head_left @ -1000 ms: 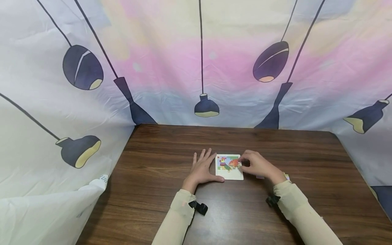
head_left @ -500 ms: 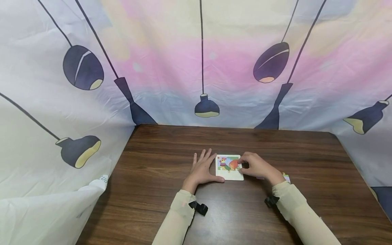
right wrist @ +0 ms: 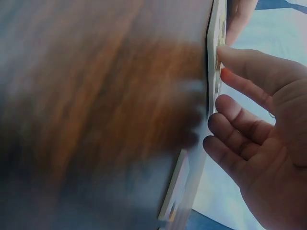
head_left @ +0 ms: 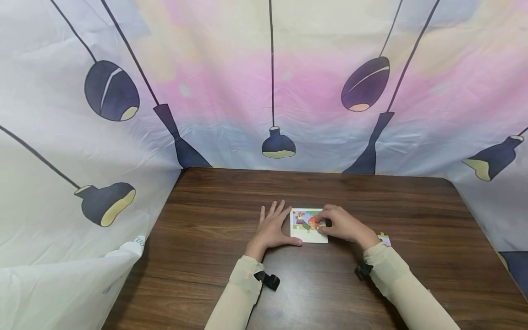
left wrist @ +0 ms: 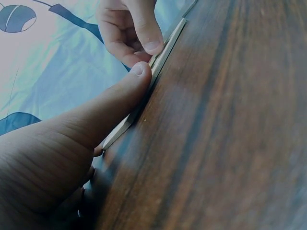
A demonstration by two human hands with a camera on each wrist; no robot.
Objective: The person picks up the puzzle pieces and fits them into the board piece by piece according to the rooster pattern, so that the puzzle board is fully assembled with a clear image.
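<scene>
On the brown wooden counter [head_left: 214, 220], a white square puzzle board [head_left: 307, 237] lay flat between our hands, its upper part showing a rooster [head_left: 304, 222]. Our left hand [head_left: 272, 230], fingers straight and spread, braced the board's left side. Our right hand [head_left: 345, 224] touched the rooster's tail end with thumb and forefinger; we could not tell whether they pinched a piece or only pressed. A loose piece [head_left: 384, 239] lay to the right, apart. Doing this well, we judged, called for steady bracing, tabs matched to gaps, then gentle, even pressure.
</scene>
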